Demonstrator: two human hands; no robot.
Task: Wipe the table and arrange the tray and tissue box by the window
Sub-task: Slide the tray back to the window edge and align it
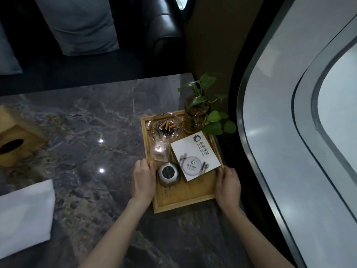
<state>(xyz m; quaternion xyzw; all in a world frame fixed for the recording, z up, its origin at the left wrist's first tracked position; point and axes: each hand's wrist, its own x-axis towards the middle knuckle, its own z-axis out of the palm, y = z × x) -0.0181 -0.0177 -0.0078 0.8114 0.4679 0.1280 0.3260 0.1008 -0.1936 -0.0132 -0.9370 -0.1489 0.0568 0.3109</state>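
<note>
A wooden tray (185, 202) lies on the grey marble table (87, 120), at its right edge beside the window (289, 93). My left hand (144, 180) grips the tray's left rim and my right hand (228, 185) grips its right rim. On the tray stand a glass ashtray (165, 127) with cigarette butts, a plant in a glass vase (195, 117), a clear toothpick holder (161, 150), a small metal pot (169, 174) and a white card (195, 157). The wooden tissue box (17, 140) sits at the table's far left. A folded white cloth (25, 213) lies at the near left.
A dark leather sofa (164, 26) with grey cushions (81, 24) stands beyond the table's far edge. The curved window frame (251, 142) runs close along the table's right side.
</note>
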